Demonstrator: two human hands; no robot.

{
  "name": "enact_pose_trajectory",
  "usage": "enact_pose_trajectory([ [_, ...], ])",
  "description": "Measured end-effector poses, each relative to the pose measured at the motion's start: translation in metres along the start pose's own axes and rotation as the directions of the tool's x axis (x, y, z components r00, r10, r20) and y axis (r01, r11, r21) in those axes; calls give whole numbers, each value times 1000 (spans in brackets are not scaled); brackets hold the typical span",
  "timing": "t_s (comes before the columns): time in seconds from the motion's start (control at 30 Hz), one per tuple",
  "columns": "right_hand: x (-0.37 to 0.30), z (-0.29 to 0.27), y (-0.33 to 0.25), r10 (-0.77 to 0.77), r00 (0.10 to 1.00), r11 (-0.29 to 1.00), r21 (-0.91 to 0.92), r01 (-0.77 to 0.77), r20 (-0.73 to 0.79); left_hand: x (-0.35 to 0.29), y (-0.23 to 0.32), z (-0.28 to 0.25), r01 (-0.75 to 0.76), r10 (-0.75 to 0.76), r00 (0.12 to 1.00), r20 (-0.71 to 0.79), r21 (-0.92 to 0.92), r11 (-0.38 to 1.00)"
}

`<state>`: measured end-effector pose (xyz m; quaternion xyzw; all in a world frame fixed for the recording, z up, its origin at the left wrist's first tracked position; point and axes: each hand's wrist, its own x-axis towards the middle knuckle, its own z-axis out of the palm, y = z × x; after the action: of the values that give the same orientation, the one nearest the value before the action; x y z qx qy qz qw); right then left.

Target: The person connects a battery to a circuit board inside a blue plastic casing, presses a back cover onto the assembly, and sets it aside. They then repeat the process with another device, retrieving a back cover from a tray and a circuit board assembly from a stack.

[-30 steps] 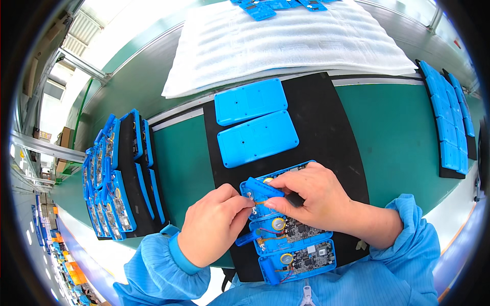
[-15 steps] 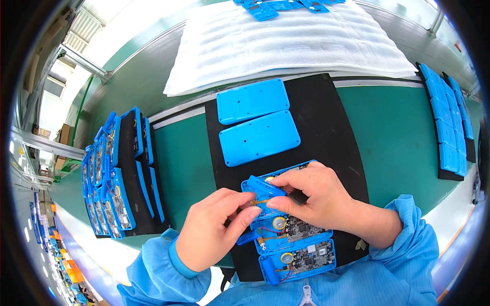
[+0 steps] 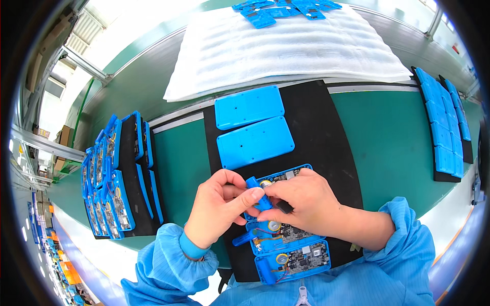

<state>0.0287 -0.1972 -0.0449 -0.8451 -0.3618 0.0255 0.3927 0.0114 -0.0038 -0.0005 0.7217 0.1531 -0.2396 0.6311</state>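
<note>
Closest to me on the black mat lie open blue casings with circuit boards. My left hand (image 3: 220,201) pinches a blue cylindrical battery (image 3: 264,202) over the farthest open casing (image 3: 306,167), its thumb on top. Against the battery's right side, my right hand (image 3: 305,198) has its fingers curled; a short black piece (image 3: 284,206) sticks out beneath them, its kind unclear. Fingers hide most of that casing. Nearer me, the middle casing (image 3: 301,232) has a coin cell and a battery (image 3: 243,238) jutting out left. In the nearest casing (image 3: 306,261), a battery sits at the left end.
Two closed blue panels (image 3: 255,142) lie on the black mat (image 3: 326,127) beyond my hands. Stacked open casings (image 3: 120,199) stand at left; rows of blue panels (image 3: 444,127) lie at right. White foam sheeting (image 3: 291,51) with blue parts (image 3: 278,11) is at the back.
The battery has turned from lying slantwise to pointing more toward me. My left hand has shifted up and right onto it, and the right hand has moved slightly left.
</note>
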Motion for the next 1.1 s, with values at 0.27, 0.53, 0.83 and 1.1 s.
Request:
enact_pose_trajectory([
  [0.27, -2, -9, 8, -105, 994, 988, -120, 100, -39, -8, -5, -2, -121, 127, 988, -90, 66, 990],
  [0.53, -1, -6, 9, -126, 992, 973, -193, 124, -1, -13, -13, 0, -202, 216, 972, -88, 141, 969],
  [0.83, 0, -3, 8, -121, 992, 969, -221, 111, -32, -14, -17, 0, -284, 286, 958, -18, 90, 955],
  [1.1, -1, 4, 5, -112, 987, 976, -197, 89, -113, -13, -22, 1, -336, 341, 938, -56, 78, 939],
])
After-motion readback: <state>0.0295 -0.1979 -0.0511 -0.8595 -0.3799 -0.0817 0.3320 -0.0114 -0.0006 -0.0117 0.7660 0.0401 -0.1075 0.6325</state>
